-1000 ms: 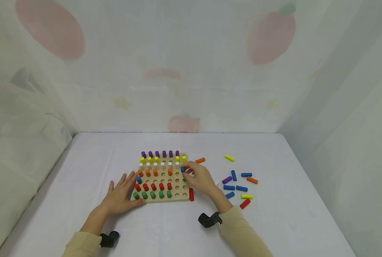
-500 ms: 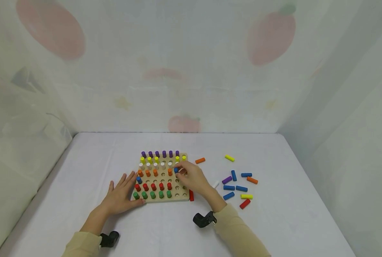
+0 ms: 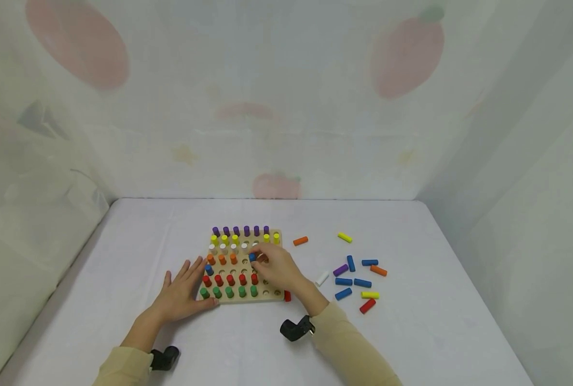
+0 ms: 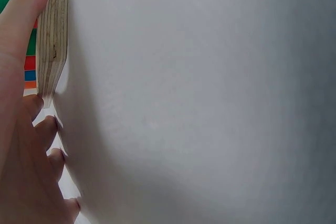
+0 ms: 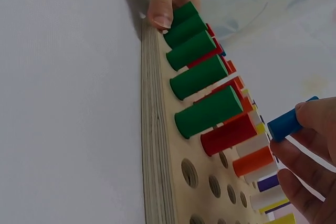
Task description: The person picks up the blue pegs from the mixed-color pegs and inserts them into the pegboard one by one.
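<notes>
A wooden peg board lies on the table with rows of coloured pegs standing in its holes. My right hand pinches a blue peg between thumb and fingers, held above the board around the orange and blue rows. The left hand is spread at the board's left side, its thumb on the front left corner near the green pegs. In the left wrist view that thumb lies on the board's edge. One blue peg stands at the left end of its row, with bare holes to its right.
Right of the board lie loose pegs: several blue ones, a purple peg, a white peg, a yellow peg and a red peg. Another red peg lies against the board's right edge. A printed curtain surrounds the table.
My right hand has moved left over the board with the blue peg, from its right edge toward the middle. The left hand has stayed in place.
</notes>
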Motion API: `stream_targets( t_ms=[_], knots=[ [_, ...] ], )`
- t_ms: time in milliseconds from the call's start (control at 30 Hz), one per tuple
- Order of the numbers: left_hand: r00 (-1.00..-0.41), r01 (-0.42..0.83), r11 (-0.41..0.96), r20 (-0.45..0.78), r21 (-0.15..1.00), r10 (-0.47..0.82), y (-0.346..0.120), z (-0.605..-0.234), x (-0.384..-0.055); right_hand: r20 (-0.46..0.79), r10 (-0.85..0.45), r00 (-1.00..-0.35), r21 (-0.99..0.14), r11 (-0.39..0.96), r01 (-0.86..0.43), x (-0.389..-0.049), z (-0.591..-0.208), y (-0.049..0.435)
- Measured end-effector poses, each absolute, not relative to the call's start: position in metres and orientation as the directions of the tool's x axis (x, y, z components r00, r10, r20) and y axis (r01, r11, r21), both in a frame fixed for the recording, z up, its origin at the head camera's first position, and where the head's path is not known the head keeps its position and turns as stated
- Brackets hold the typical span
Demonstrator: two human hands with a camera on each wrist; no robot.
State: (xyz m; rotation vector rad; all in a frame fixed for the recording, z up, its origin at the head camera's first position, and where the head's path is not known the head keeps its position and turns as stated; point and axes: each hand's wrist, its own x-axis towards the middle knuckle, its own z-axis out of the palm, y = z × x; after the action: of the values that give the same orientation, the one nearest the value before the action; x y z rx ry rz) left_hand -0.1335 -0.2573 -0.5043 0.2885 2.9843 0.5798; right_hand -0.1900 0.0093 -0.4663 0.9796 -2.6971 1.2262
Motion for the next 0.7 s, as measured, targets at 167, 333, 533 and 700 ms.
stream_targets(
  t_ms=[167, 333, 533, 700],
  knots=[
    [-0.979, 0.161, 0.913, -0.058, 0.374, 0.196, -0.257, -0.504, -0.133, 0.256, -0.556, -0.791, -0.677, 0.481, -0.558, -0.190, -0.464, 0.000],
    [-0.979, 0.167, 0.912, -0.047, 0.374, 0.199, -0.256, -0.502, -0.132, 0.229, -0.558, -0.798, -0.681, 0.493, -0.541, -0.191, -0.466, -0.007],
    [-0.978, 0.170, 0.910, -0.050, 0.379, 0.204, -0.255, -0.499, -0.131, 0.218, -0.571, -0.792, -0.674, 0.498, -0.545, -0.194, -0.471, -0.016],
    [-0.978, 0.169, 0.909, -0.052, 0.382, 0.204, -0.256, -0.500, -0.131, 0.225, -0.579, -0.784, -0.671, 0.491, -0.556, -0.195, -0.471, -0.023]
  ],
)
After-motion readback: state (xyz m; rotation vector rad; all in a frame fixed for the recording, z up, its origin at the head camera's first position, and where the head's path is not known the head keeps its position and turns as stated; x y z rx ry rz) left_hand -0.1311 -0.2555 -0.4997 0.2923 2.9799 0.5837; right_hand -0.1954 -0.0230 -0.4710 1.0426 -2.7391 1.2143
